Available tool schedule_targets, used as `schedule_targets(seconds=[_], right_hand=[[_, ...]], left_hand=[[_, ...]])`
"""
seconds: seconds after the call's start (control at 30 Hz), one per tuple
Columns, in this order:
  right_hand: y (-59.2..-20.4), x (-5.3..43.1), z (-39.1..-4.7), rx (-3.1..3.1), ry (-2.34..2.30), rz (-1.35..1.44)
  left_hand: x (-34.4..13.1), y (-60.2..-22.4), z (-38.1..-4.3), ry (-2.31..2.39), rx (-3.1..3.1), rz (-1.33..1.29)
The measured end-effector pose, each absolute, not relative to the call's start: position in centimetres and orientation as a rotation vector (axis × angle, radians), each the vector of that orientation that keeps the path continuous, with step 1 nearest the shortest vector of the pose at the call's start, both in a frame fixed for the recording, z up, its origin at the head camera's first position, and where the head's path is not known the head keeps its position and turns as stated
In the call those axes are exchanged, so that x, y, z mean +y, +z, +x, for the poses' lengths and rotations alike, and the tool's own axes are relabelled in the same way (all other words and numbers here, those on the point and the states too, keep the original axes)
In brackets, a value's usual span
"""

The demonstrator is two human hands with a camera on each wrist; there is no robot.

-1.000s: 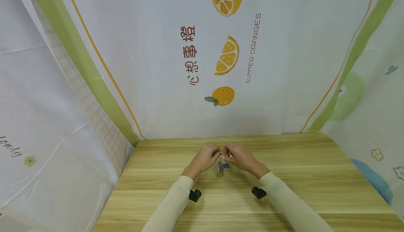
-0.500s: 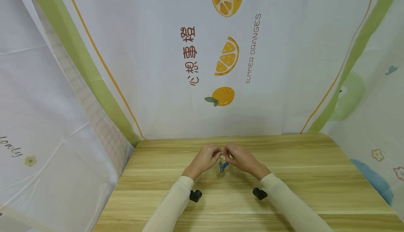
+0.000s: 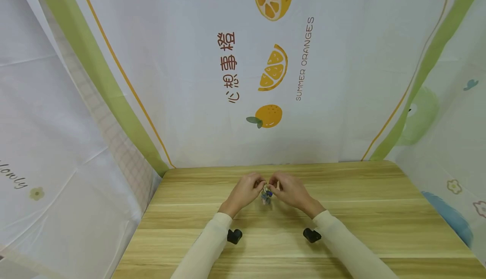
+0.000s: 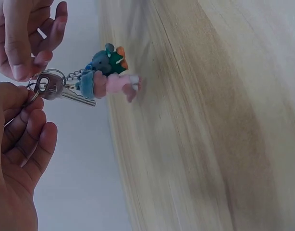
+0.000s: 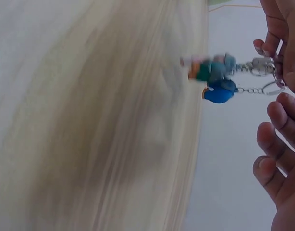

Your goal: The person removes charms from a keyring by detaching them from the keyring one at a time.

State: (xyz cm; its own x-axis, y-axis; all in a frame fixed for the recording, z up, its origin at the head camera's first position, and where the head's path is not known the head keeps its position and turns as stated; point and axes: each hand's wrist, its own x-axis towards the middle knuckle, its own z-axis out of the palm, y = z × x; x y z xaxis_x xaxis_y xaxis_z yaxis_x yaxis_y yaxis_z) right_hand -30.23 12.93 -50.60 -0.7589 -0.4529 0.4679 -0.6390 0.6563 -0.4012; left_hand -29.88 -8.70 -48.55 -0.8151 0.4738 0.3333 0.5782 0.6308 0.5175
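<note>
A bunch of keyring charms with a key (image 4: 80,96) hangs from metal rings between both hands over the table. My left hand (image 3: 244,192) pinches the large key ring (image 4: 31,98) between thumb and finger. My right hand (image 3: 290,191) has its fingertips at the rings from the other side, and in the left wrist view its thumb and finger pinch there. On short chains hang a pink-and-teal figurine (image 4: 118,84), a grey-headed green one with orange feet (image 4: 116,62), and a blue charm (image 5: 219,92). Parts of the rings are hidden by fingers.
The wood-grain table (image 3: 273,253) lies beneath the hands. Black wrist-worn pieces (image 3: 234,236) show by both sleeves. A white curtain (image 3: 182,81) printed with oranges hangs behind the table's far edge, with more printed cloth at both sides.
Both hands stay nearly in place while the hanging charms swing and turn beneath them. The fingertips shift slightly at the rings, and the charms now hang a little higher.
</note>
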Motion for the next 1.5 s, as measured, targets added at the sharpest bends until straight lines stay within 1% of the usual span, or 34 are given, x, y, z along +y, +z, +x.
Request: schedule_targets(seconds=[0.2,0.4,0.63,1.5], right_hand=[[-51.09,12.34,-30.37,-2.576,0.774,0.836],[-51.17,12.17,-30.18,-2.522,0.760,0.858],[-51.28,12.13,-30.07,-2.475,0.757,0.878],[-51.33,12.05,-29.97,-2.431,0.768,0.904]], left_hand=[[-8.61,-48.49,-29.83,-0.953,-2.654,-0.878],[-8.49,-48.68,-29.85,-0.984,-2.644,-0.903],[-8.28,-48.84,-29.68,-1.039,-2.694,-0.874],[-8.76,-49.31,-29.80,-0.954,-2.656,-0.844]])
